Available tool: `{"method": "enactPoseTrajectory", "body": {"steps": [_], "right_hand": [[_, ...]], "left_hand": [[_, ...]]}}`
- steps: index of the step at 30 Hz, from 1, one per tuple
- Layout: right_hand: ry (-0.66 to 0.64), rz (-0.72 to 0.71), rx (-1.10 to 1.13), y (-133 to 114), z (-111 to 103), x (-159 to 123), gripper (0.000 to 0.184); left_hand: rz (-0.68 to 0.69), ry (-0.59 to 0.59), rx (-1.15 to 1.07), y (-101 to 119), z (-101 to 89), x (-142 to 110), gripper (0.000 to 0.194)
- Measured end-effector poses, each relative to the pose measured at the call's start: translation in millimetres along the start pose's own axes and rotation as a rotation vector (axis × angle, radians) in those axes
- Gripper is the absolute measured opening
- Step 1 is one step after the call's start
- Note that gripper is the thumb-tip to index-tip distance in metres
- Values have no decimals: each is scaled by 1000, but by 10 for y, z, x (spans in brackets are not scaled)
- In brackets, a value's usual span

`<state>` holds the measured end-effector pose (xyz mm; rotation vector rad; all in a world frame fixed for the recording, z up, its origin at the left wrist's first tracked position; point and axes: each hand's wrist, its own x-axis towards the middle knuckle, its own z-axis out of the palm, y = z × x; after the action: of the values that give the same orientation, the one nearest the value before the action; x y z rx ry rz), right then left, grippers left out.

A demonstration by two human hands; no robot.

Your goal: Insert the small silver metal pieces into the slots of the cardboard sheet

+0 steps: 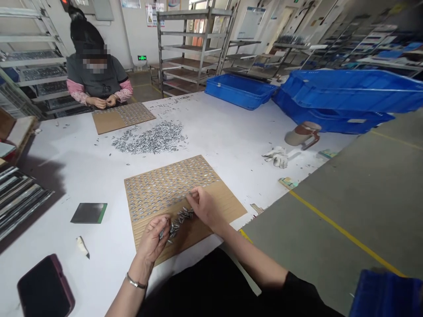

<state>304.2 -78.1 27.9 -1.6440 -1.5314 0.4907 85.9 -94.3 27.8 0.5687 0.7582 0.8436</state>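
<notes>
A brown corrugated cardboard sheet (228, 198) lies before me, its far part covered with rows of small silvery spindle-shaped metal pieces (165, 185). My right hand (205, 207) is over the sheet, thumb and forefinger pinched on what looks like one such piece at the nearest row's end. Curled low over the near part, my left hand (153, 237) has a few metal pieces at its fingers. A loose cluster of the same pieces (178, 222) is on the cardboard between both hands. The palm side of my left hand is partly hidden.
Beyond the sheet is a heap of metal pieces (152, 138). A co-worker (99, 75) sits across at another cardboard sheet (107, 121). Blue crates (346, 92), a mug (302, 134) and gloves (276, 157) stand right; a phone (46, 286), dark block (87, 213) and wrapped blade (82, 246) lie left.
</notes>
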Motion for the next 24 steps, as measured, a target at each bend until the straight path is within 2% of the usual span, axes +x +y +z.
{"method": "enactPoseTrajectory", "body": {"steps": [3, 5, 10, 13, 15, 17, 19, 21, 24], "right_hand": [[-211, -186, 113, -249, -6, -185, 9], [-255, -227, 170, -358, 32, -281, 9], [-284, -131, 329, -406, 184, -415, 11], [-298, -91, 358, -373, 172, -410, 13], [-261, -76, 329, -300, 88, -334, 16], [-165, -39, 232, -158, -34, -197, 19], [-56, 30, 75, 36, -152, -30, 22], [-23, 104, -55, 228, -223, 121, 24], [-47, 198, -157, 410, -217, 251, 25]], "left_hand": [[1, 11, 12, -44, -3, 9, 43], [7, 24, 18, -67, -5, 14, 43], [9, 26, 12, -102, 1, 11, 35], [-58, 18, -32, -80, 4, 16, 35], [-118, 18, -144, -28, 3, 31, 29], [-153, 47, -313, 43, 1, 53, 17], [-164, 97, -431, 105, 0, 71, 15], [-193, 112, -435, 133, 1, 75, 20], [-258, 52, -348, 117, -6, 58, 26]]}}
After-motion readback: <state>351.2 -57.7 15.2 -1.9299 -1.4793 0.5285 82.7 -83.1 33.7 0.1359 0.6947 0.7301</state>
